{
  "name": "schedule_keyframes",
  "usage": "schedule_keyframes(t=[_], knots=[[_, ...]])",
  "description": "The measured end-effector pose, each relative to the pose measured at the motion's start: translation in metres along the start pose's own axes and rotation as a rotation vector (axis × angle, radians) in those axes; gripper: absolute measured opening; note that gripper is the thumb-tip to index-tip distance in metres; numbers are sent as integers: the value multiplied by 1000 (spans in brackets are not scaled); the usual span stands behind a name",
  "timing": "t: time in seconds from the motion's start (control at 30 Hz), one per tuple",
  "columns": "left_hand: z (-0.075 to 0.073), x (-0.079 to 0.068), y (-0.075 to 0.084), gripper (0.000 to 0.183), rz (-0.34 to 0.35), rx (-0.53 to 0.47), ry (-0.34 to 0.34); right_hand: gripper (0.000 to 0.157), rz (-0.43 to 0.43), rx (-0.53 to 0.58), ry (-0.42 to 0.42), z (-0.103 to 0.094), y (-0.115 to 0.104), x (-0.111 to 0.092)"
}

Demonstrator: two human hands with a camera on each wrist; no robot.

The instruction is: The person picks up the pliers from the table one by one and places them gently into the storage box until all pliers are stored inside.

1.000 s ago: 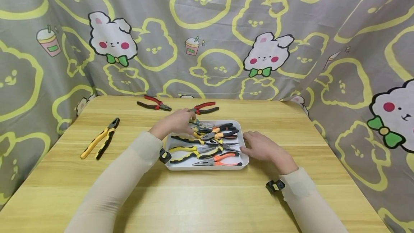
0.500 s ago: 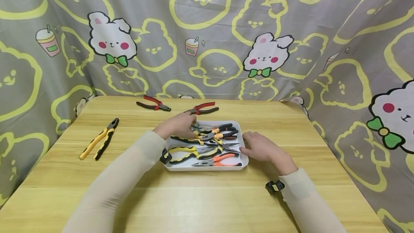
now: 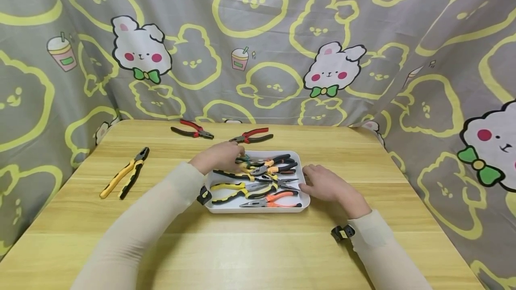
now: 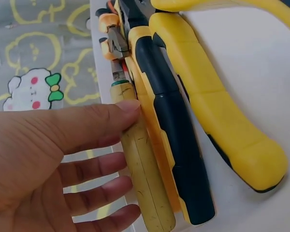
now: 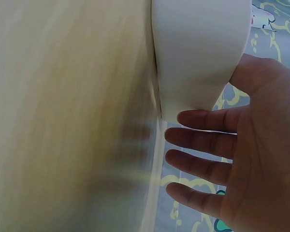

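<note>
A white tray (image 3: pixel 258 210) full of pliers lies mid-table in the head view. My left hand (image 3: pixel 219 155) reaches over its far left corner. In the left wrist view, the thumb and fingers pinch a slim tool with a flecked yellow handle (image 4: pixel 142 166) and a green collar; its kind is unclear. Beside that handle lie black-and-yellow plier grips (image 4: pixel 176 130). My right hand (image 3: pixel 324 183) holds the tray's right end. Its thumb goes over the rim while the index fingertip touches the outer wall (image 5: pixel 198 63); the other fingers extend below.
Two red-and-black pliers, one (image 3: pixel 193 130) left and one (image 3: pixel 251 135) right, lie behind the tray. Yellow-and-black pliers (image 3: pixel 126 173) rest at the table's left. Orange long-nose pliers (image 3: pixel 260 202) lie at the tray's front. A patterned curtain (image 3: pixel 266 26) surrounds the table (image 3: pixel 258 254).
My left hand has shifted slightly toward the near side, uncovering the nose of the right red-and-black pliers. My right hand and the tray stay nearly still.
</note>
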State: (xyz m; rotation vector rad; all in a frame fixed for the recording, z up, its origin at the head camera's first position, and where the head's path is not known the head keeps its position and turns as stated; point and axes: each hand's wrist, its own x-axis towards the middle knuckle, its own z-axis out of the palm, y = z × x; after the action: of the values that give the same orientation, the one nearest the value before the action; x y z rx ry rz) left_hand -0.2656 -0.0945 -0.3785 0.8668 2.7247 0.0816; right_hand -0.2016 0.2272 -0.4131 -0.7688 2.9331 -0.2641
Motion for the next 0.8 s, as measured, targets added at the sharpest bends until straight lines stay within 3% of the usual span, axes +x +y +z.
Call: schedule_keyframes(t=[0.27, 0.47, 0.7, 0.8], knots=[[-2, -3, -2, 27, 22, -5, -15, 36, 6, 1, -4, 0, 0, -1], [0, -5, -2, 38, 69, -12, -28, 37, 9, -2, -8, 0, -1, 0], [0, -9, -3, 16, 63, -25, -57, 38, 25, -3, -16, 1, -1, 0], [-1, -13, -7, 19, 53, -37, -42, 39, 24, -4, -19, 0, -2, 0]])
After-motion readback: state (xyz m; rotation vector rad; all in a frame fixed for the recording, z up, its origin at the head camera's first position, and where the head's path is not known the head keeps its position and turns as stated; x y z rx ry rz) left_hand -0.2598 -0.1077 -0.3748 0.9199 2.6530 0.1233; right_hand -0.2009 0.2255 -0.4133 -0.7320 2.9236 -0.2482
